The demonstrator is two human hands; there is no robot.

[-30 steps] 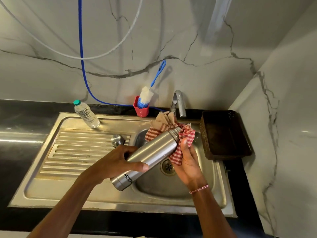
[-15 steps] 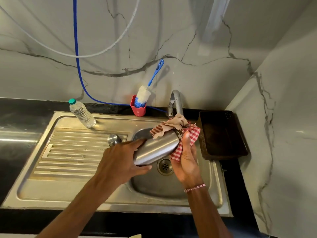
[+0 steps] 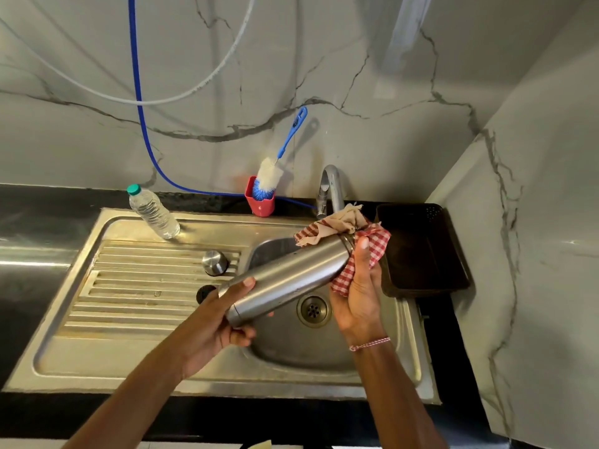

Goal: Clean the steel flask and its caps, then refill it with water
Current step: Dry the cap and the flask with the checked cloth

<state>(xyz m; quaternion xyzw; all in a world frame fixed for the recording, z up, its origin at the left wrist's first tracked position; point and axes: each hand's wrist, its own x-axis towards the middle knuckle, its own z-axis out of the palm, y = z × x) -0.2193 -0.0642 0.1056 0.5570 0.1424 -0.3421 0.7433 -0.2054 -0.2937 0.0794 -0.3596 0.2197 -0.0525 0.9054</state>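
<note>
Two bare hands hold a cylindrical brushed-steel flask (image 3: pixel 291 273) tilted above the basin of a stainless-steel sink (image 3: pixel 308 354), its open neck raised toward the curved metal tap (image 3: pixel 330 189). The left hand (image 3: pixel 223 322) grips the flask's base, fingers wrapped round it. The right hand (image 3: pixel 359 286) clasps a red-and-white checked cloth (image 3: pixel 377 243) against the flask's shoulder and neck, thumb on top. On the ribbed steel drainboard (image 3: pixel 136 286) stand a round steel cap (image 3: pixel 215 262) and, just beside the left hand, a small black cap (image 3: pixel 205 292). A clear plastic water bottle with a green lid (image 3: pixel 152 212) stands at the sink's far rim. A blue-handled bottle brush (image 3: pixel 269 176) sits in a red cup (image 3: pixel 260 202). A dark rectangular tray (image 3: pixel 421 254) lies right of the basin.
</note>
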